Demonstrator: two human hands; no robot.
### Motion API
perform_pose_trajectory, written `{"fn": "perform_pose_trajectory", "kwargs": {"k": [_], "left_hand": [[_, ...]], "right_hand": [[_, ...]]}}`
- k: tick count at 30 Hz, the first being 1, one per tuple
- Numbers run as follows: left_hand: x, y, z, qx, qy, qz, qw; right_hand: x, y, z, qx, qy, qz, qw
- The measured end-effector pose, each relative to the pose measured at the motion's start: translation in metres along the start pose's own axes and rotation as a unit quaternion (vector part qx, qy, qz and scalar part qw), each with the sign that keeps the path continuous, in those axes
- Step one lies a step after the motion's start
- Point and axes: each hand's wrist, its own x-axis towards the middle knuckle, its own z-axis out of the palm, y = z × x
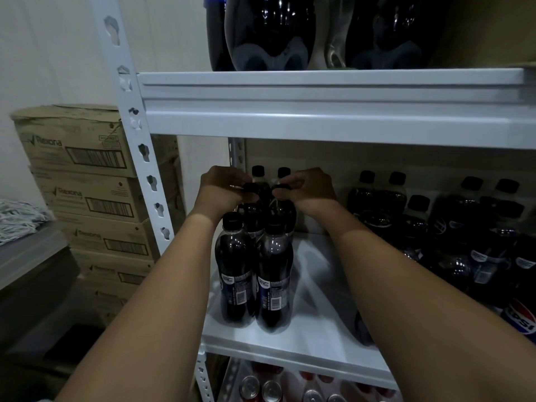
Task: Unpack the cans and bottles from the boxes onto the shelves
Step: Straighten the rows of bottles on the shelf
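Left hand (222,185) pinching the black cap of one dark bottle (251,208); right hand (308,187) pinching the cap of its neighbour (282,211). Just nearer than the fingers, two more bottles (253,274) upright on the white shelf (316,323). Beyond the fingertips, two further caps. Right of them, wrapped bottle packs (452,233). Left, stacked cardboard boxes (87,181). Below, cans (261,387).

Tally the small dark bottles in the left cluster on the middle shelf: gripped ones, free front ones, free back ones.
Gripped bottles, one each in left hand and right hand: 2
Front-row bottles, free: 2
Back-row bottles, free: 2
Total: 6
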Motion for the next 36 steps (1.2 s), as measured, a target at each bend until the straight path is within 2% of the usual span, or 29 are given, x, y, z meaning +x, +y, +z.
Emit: {"fn": "perform_pose_trajectory", "kwargs": {"k": [9,14,16,19,28,36], "left_hand": [[0.004,0.001,-0.004,0.045,-0.021,0.001,0.999],[-0.002,0.0,-0.007,0.047,-0.042,0.005,0.998],[-0.008,-0.008,-0.004,0.013,-0.049,-0.001,0.999],[-0.011,-0.019,0.0,-0.049,-0.041,-0.007,0.998],[-0.015,-0.013,0.009,-0.036,0.0,0.002,0.999],[-0.008,-0.019,0.01,0.006,-0.01,-0.006,1.0]], "right_hand": [[0.0,0.006,0.011,0.054,-0.005,0.022,0.998],[-0.009,0.007,0.014,0.033,0.017,0.011,0.999],[-0.011,0.009,0.015,0.005,0.021,0.006,1.0],[-0.014,0.011,0.014,-0.024,0.018,0.001,1.0],[-0.016,0.011,0.014,-0.016,0.036,0.013,0.999],[-0.019,0.007,0.012,-0.041,0.015,-0.017,0.999]]}}
